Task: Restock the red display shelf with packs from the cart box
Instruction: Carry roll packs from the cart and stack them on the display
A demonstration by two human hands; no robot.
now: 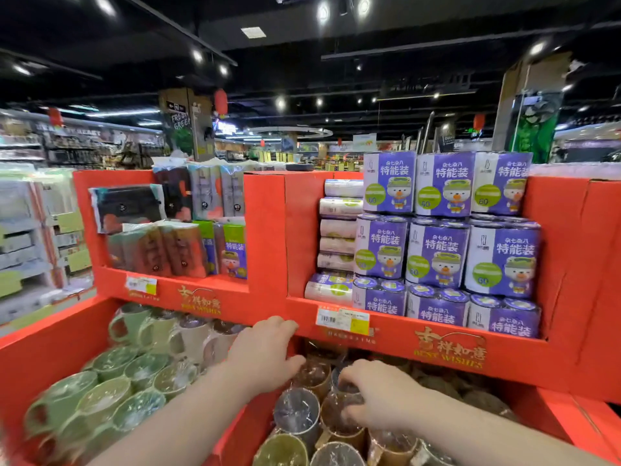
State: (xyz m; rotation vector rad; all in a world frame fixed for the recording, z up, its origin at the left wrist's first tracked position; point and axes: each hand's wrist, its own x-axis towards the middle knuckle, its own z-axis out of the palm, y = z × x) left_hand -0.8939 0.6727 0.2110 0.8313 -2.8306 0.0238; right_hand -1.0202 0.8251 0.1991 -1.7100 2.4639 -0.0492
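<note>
Right hand point(379, 395): grip curled round wrapped cup pack point(341, 428), tips hidden. Left hand point(265, 354): grip unclear, blurred. Purple packs point(437, 250) above.

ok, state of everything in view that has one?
left hand grip: on the brown mugs, hold unclear
right hand grip: fingers curled round a brown mug
brown mugs: film-wrapped, lower right bin
green mugs: film-wrapped, lower left bin
purple packs: stacked upright, three tiers
dark packs: leaning, upper left bay

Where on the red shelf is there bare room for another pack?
Bare: the ledge strip before the brown packs; atop the rolls, beside the purple packs. Crowded: green mugs, and wrapped mugs where left hand and right hand reach.
</note>
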